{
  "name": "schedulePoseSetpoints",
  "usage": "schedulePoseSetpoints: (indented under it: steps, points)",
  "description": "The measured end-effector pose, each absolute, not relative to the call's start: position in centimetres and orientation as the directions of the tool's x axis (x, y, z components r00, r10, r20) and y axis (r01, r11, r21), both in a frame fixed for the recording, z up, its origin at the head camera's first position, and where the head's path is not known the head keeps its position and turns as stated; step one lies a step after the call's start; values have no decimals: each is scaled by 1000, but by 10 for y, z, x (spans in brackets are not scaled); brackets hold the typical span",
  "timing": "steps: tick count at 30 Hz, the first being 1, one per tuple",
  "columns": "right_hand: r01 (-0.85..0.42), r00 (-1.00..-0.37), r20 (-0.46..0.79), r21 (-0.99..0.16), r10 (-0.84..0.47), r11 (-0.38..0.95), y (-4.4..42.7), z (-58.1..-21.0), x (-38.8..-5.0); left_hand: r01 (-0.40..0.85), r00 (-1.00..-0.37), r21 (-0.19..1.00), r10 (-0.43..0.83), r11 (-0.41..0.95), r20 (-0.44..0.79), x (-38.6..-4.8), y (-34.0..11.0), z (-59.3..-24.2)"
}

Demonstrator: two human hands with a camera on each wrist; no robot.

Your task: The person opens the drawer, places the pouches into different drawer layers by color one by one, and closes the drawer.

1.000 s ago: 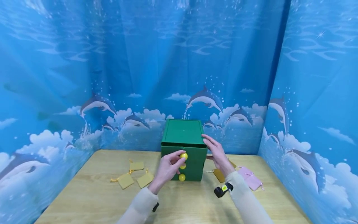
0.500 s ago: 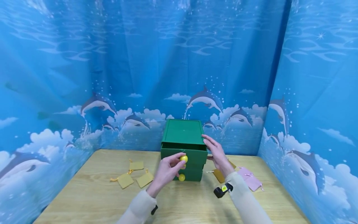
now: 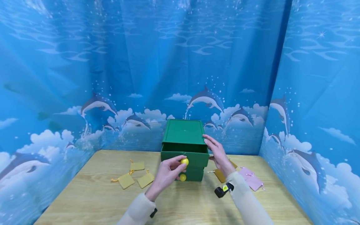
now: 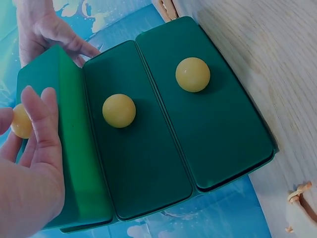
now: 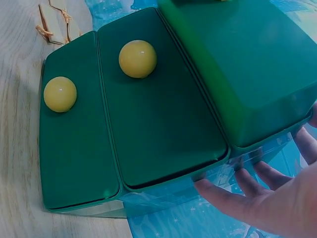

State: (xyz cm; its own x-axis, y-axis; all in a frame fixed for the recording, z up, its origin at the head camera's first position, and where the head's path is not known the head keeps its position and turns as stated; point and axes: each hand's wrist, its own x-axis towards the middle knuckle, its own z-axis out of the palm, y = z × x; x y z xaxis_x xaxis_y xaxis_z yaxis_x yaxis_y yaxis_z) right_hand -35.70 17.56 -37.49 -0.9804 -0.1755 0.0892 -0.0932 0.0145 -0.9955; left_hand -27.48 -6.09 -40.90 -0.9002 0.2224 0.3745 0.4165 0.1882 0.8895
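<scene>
A green box point(image 3: 184, 131) with three drawers stands on the table, each drawer with a round yellow knob. The top drawer point(image 3: 197, 157) is partly pulled out, and its dark inside shows behind the front. My left hand point(image 3: 166, 173) pinches the top drawer's knob point(image 3: 184, 162) between thumb and fingers. The middle knob point(image 4: 119, 110) and bottom knob point(image 4: 192, 74) are untouched in the left wrist view; both of those drawers are closed. My right hand point(image 3: 220, 156) rests with extended fingers against the box's right side, as the right wrist view also shows.
Several small tan pouches point(image 3: 126, 181) with drawstrings lie left of the box. On its right are mustard-coloured cloth point(image 3: 220, 176), partly behind my right arm, and pink pouches point(image 3: 253, 182). A blue dolphin-print curtain point(image 3: 140, 78) hangs behind and beside the wooden table point(image 3: 84, 200).
The top drawer has slid out towards me, with my left hand moving along on its knob, and the gap under the box's top has widened. My right hand has stayed at the side.
</scene>
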Motion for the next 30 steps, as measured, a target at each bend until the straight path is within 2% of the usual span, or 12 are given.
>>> schedulePoseSetpoints:
  steps: [10,24,30]
  points:
    - [-83,-981,77,-996,-178,25,175,-374,-357,434,-892,875,243,217,382,-267,-63,-410]
    - [-67,-980,62,-998,-189,20,177,-373,-359,549,-827,807,282,216,487,-260,-64,-411]
    - [-66,-981,63,-998,-185,11,177,-374,-359,614,-780,767,294,190,552,-259,-65,-411]
